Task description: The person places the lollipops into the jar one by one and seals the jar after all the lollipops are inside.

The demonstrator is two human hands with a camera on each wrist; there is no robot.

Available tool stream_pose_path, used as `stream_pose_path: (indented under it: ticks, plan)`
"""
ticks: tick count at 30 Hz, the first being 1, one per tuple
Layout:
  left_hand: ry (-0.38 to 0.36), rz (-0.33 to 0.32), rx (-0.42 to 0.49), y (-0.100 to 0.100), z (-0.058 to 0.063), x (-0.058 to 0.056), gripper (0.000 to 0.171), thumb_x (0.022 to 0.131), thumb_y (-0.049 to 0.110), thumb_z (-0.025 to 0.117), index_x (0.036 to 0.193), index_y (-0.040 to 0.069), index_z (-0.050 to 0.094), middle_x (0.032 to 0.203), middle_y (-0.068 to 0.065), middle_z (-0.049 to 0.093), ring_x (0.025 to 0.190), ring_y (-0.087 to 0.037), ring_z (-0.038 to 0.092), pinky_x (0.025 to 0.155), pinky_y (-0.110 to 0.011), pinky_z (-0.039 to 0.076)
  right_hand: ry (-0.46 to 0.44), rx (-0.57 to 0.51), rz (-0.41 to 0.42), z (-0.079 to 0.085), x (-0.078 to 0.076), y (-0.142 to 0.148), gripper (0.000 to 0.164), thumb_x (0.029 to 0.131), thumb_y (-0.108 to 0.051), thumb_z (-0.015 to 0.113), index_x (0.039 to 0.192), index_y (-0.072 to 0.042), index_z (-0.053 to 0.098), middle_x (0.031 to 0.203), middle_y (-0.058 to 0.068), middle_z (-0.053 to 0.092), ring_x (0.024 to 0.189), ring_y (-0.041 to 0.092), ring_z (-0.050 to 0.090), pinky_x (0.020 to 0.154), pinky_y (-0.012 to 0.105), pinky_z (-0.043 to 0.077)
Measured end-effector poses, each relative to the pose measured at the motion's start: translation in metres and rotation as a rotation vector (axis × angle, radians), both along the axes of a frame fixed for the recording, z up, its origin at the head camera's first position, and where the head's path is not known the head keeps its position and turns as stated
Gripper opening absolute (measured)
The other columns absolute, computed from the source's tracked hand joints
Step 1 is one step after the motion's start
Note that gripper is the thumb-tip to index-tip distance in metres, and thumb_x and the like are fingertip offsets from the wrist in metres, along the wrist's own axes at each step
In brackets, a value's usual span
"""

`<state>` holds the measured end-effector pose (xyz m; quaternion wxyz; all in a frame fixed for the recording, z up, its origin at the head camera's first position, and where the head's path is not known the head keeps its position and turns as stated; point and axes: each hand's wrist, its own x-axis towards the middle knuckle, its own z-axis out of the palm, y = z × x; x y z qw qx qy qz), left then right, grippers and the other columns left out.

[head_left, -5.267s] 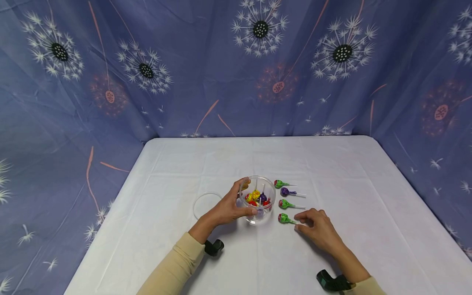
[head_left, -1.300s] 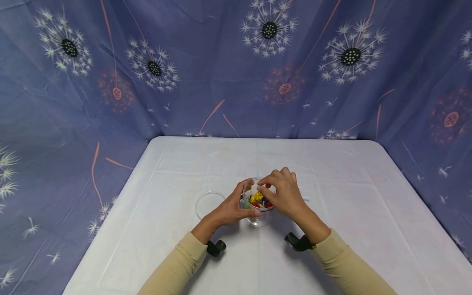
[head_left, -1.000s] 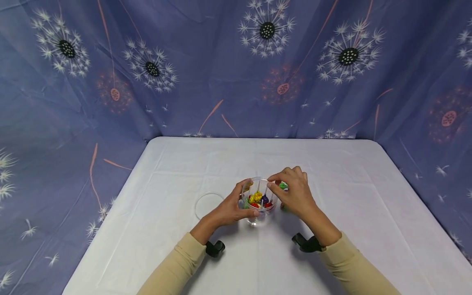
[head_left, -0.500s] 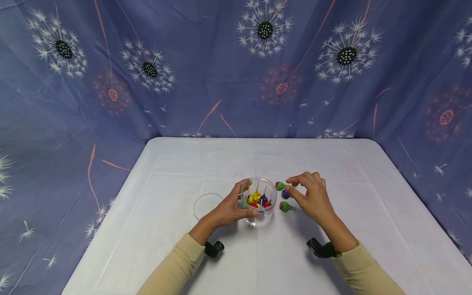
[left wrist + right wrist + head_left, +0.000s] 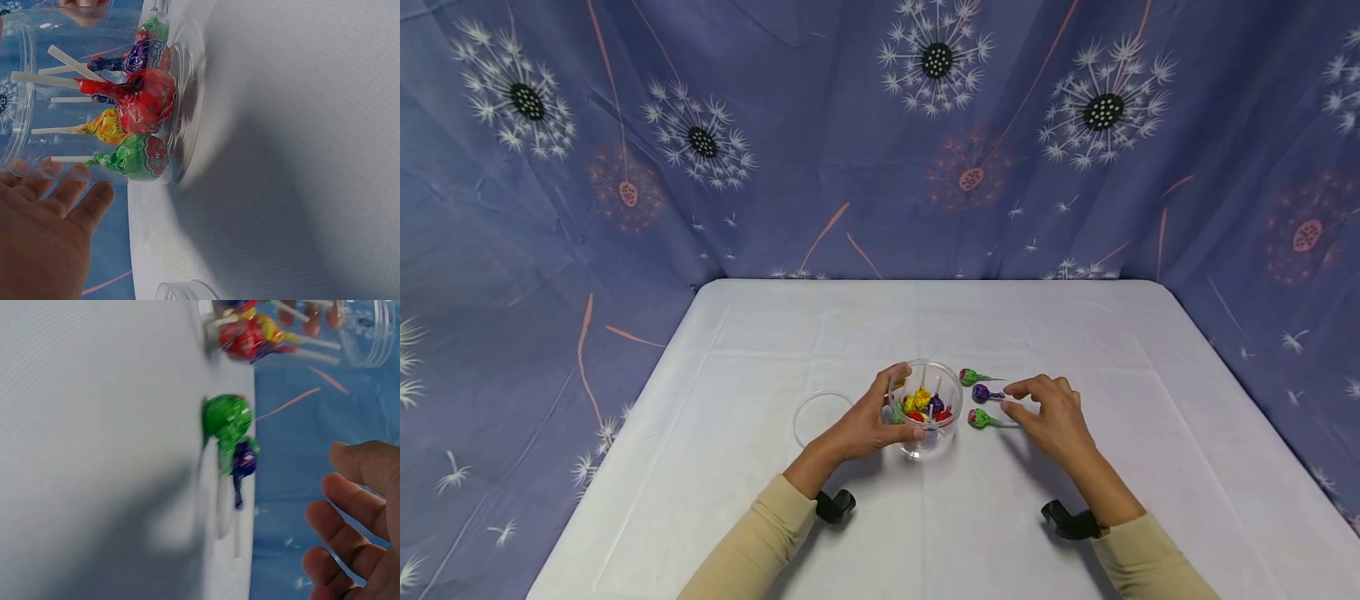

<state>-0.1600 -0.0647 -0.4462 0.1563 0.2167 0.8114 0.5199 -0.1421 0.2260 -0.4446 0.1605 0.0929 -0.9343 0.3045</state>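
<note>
My left hand grips the side of a clear plastic jar standing on the table, thumb at the front and fingers behind. Inside are several wrapped lollipops, among them a red one, a green one and a yellow one, sticks pointing up. Right of the jar lie a purple lollipop and two green ones, the far one and the near one, sticks toward the right. Over the purple lollipop's stick hovers my right hand, thumb and fingers apart, holding nothing.
A clear round lid lies left of the jar, partly behind the left forearm. White cloth covers the table. A blue dandelion-print curtain hangs behind and at both sides.
Of four lollipops lying out 5.3 s ago, the nearest green one is gone from the row, and green now shows inside the jar. My right hand went over the jar, then back right to the row.
</note>
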Motion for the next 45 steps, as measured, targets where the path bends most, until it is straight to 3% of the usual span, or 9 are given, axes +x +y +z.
stream_pose_path:
  ticks: [6,19,27,45]
  plan:
    - [-0.003,-0.001,-0.01,0.0,-0.001,0.0,0.094,0.079,0.038,0.075,0.149,0.029,0.013,0.155,0.0,0.025,0.142,-0.025,0.029,0.116,-0.045,0.028,-0.112,0.017,-0.001,-0.013,0.0,0.01,0.022,0.079,-0.017,0.074,0.099,-0.007,0.071,0.094,0.01,0.066,0.089,0.028,0.05,0.076,0.038,0.029]
    - [-0.024,0.013,-0.015,-0.001,0.001,0.0,0.095,0.078,0.043,0.075,0.148,0.034,0.013,0.154,-0.001,0.026,0.142,-0.029,0.03,0.116,-0.047,0.027,-0.213,0.008,0.004,-0.032,-0.002,0.017,0.02,0.079,-0.015,0.073,0.098,-0.01,0.071,0.093,0.008,0.067,0.086,0.022,0.049,0.078,0.037,0.033]
    - [-0.02,0.002,-0.012,0.0,0.0,0.0,0.094,0.078,0.04,0.075,0.148,0.033,0.013,0.155,-0.001,0.024,0.142,-0.032,0.029,0.115,-0.048,0.028,-0.245,-0.006,0.028,-0.041,-0.004,0.021,0.014,0.079,-0.015,0.073,0.093,-0.014,0.073,0.085,0.002,0.064,0.078,0.015,0.043,0.069,0.028,0.031]
    - [-0.009,0.004,-0.013,-0.001,-0.001,-0.001,0.093,0.079,0.039,0.075,0.148,0.035,0.013,0.155,0.001,0.024,0.142,-0.026,0.03,0.116,-0.046,0.028,-0.232,-0.01,0.028,-0.047,-0.003,0.021,0.006,0.08,-0.017,0.073,0.085,-0.019,0.076,0.082,-0.002,0.066,0.076,0.014,0.042,0.068,0.028,0.03]
